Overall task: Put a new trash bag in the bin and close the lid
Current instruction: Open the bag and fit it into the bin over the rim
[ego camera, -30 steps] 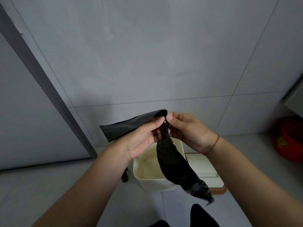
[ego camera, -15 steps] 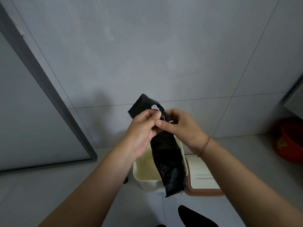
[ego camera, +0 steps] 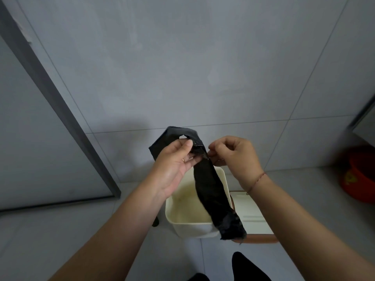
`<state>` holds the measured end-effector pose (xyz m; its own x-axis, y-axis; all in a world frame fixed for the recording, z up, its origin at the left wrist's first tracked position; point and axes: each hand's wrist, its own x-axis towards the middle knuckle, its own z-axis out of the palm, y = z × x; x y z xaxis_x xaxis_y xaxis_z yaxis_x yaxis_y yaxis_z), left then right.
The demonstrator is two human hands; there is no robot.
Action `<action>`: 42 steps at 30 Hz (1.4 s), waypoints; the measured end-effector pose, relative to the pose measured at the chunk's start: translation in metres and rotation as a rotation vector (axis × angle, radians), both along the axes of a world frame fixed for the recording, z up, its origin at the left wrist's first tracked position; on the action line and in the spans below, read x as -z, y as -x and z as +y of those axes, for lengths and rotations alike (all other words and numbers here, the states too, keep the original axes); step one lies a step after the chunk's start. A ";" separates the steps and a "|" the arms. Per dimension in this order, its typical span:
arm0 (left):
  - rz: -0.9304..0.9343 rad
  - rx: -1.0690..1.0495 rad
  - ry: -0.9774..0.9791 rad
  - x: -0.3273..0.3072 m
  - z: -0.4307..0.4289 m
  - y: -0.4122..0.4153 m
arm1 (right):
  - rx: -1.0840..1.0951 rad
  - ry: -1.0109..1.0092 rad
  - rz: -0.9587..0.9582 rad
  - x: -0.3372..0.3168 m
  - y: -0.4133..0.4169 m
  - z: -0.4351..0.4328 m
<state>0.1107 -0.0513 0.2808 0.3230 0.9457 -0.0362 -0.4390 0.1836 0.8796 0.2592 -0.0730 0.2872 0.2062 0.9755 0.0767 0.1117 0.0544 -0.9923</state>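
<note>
The bin (ego camera: 188,216) serves as the landmark: a cream plastic tub standing open on the grey tiled floor (ego camera: 60,240), its inside bare and unlined. Behind it rises the grey tiled wall (ego camera: 182,67). Just to the right of the bin lies its lid (ego camera: 255,222), cream with a brown edge, flat on the floor and off the bin. Well to the right of the bin, at the frame edge, sits a red basin (ego camera: 359,179). To the left of the bin a dark metal door frame (ego camera: 50,98) slants down to the floor.

Above the bin hangs the black trash bag (ego camera: 211,189), folded into a narrow strip; its lower end dangles over the bin's right front corner and its upper end bends back toward the wall. The left hand (ego camera: 174,163) is closed on the upper part of the bag, thumb pressed over the fold. The right hand (ego camera: 233,157) pinches the bag's edge just beside the left thumb, fingers curled.

The step in hand appears to be finding and separating the bag's mouth, or tearing it free at a fold; which one cannot be told. The next move would call for both hands to rub the layers apart, spread the opening wide, then lower it into the bin and fold the rim over the edge before the lid goes on.
</note>
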 end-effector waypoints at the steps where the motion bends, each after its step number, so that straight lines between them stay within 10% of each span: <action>1: 0.028 -0.002 -0.021 0.000 0.000 0.000 | -0.026 -0.014 -0.002 0.000 0.000 -0.001; 35: 0.358 -0.004 -0.249 -0.008 -0.009 -0.002 | -0.047 -0.104 -0.390 -0.018 0.004 -0.007; 42: 0.224 0.016 -0.153 -0.011 -0.001 0.001 | -0.152 -0.127 -0.213 -0.022 0.001 -0.013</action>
<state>0.1100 -0.0525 0.2914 0.3380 0.9405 0.0349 -0.2287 0.0460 0.9724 0.2583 -0.0859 0.3094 0.0243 0.9739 0.2258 0.2978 0.2086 -0.9316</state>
